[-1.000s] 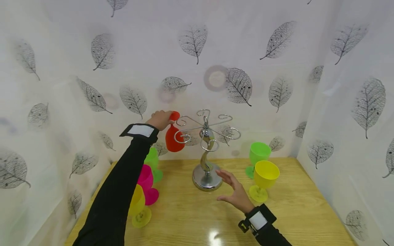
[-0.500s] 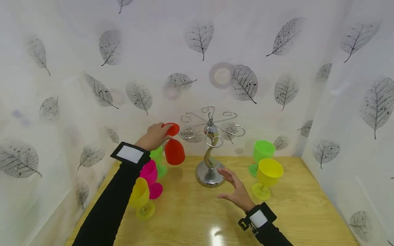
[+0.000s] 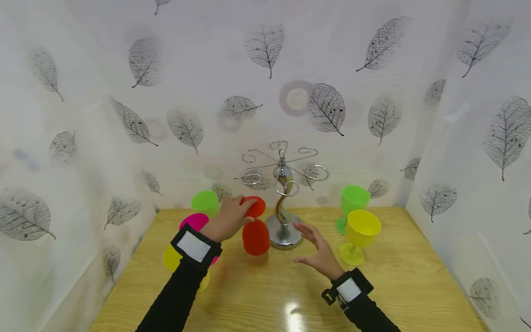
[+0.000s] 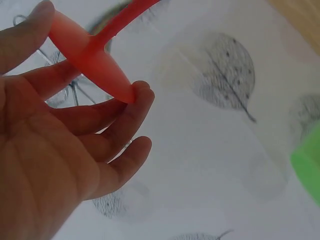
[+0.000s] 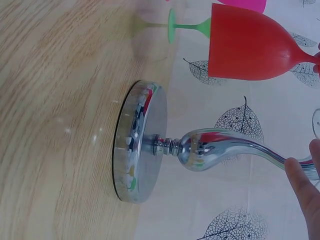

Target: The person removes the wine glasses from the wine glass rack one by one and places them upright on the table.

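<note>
My left hand (image 3: pixel 229 218) grips a red goblet (image 3: pixel 256 237) by its foot, fingers and thumb at the disc's edge. The goblet is upside down in the air, left of a chrome stemware rack (image 3: pixel 284 233) with curled wire arms. In the left wrist view the red foot (image 4: pixel 95 60) sits between thumb and fingertips. My right hand (image 3: pixel 321 251) is in front of the rack's base, its thumb and fingers spread with nothing between them. In the right wrist view the goblet's bowl (image 5: pixel 245 44) hangs rim down beside the rack's curved post (image 5: pixel 220 146).
At the left stand a green goblet (image 3: pixel 206 203), a magenta goblet (image 3: pixel 195 221) and a yellow goblet (image 3: pixel 171 258), partly behind my left arm. A green goblet (image 3: pixel 354 200) and a yellow goblet (image 3: pixel 363 229) stand at the right. Leaf-print sheeting (image 3: pixel 207 55) surrounds the wooden table (image 3: pixel 265 295).
My left hand has brought the inverted red goblet down from the left side of the rack's arms, then rightward, in front of the rack's base. My right hand has stayed nearly still.
</note>
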The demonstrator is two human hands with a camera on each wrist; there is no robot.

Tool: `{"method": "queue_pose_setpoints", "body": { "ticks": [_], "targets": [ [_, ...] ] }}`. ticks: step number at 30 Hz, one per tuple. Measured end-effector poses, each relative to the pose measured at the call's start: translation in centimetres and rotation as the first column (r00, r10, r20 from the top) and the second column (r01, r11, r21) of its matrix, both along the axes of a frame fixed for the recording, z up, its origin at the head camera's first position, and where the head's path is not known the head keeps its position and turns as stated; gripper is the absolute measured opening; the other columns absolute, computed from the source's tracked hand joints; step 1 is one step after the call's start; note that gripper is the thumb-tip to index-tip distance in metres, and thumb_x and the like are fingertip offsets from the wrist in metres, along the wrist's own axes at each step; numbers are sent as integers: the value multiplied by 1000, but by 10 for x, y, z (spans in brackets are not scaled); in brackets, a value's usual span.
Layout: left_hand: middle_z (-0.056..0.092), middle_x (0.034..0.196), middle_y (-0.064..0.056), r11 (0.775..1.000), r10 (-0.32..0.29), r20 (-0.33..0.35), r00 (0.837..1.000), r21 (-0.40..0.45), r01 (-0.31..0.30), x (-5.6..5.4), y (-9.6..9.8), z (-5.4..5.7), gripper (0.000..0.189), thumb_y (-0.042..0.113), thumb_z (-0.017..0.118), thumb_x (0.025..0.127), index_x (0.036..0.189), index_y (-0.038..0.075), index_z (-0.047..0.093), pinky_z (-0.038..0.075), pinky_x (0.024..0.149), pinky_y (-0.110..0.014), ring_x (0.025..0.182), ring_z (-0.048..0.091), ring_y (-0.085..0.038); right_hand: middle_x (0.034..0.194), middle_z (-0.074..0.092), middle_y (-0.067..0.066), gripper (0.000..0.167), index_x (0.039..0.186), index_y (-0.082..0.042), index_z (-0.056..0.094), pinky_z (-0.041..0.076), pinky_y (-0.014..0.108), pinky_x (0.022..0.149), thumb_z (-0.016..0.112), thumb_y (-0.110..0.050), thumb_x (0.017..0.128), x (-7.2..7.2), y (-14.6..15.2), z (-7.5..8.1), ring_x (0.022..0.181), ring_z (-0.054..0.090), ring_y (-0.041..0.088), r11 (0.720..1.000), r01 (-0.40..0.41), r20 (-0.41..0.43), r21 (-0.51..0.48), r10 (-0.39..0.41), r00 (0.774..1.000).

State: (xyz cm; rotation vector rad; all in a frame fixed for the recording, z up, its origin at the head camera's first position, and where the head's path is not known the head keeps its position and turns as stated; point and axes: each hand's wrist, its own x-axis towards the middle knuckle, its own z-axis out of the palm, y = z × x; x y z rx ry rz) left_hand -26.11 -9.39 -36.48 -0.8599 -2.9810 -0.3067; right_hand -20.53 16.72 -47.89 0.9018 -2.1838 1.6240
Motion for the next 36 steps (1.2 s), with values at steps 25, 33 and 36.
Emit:
{"method": "queue_pose_setpoints", "body": {
  "ticks": [25, 33, 36],
  "targets": [
    [64, 89, -9, 965, -128, 159, 979, 248, 86, 11, 49, -44, 37, 25, 33, 103, 129, 6, 52, 51, 72, -32, 77, 58, -21, 135, 51, 22, 71, 144, -8, 30, 53, 36, 90, 69, -9, 84, -24, 7, -15, 114, 58, 33, 983, -171, 318, 69, 141, 937],
    [47, 66, 0, 944, -26, 248, 968, 325, -58, 5, 48, -58, 39, 30, 30, 103, 97, 6, 60, 42, 62, -28, 62, 46, -14, 131, 43, 39, 50, 143, 3, 25, 53, 26, 89, 40, -19, 100, -20, 9, -15, 113, 58, 3, 939, -331, 365, -94, 341, 866],
    [54, 65, -1, 930, -8, 259, 966, 357, -88, 3, 47, -65, 39, 30, 31, 103, 90, 7, 60, 44, 63, -27, 60, 49, -13, 127, 41, 44, 46, 141, 7, 25, 51, 24, 90, 29, -18, 102, -20, 13, -11, 112, 60, 5, 930, -335, 323, -150, 367, 872]
  ]
}}
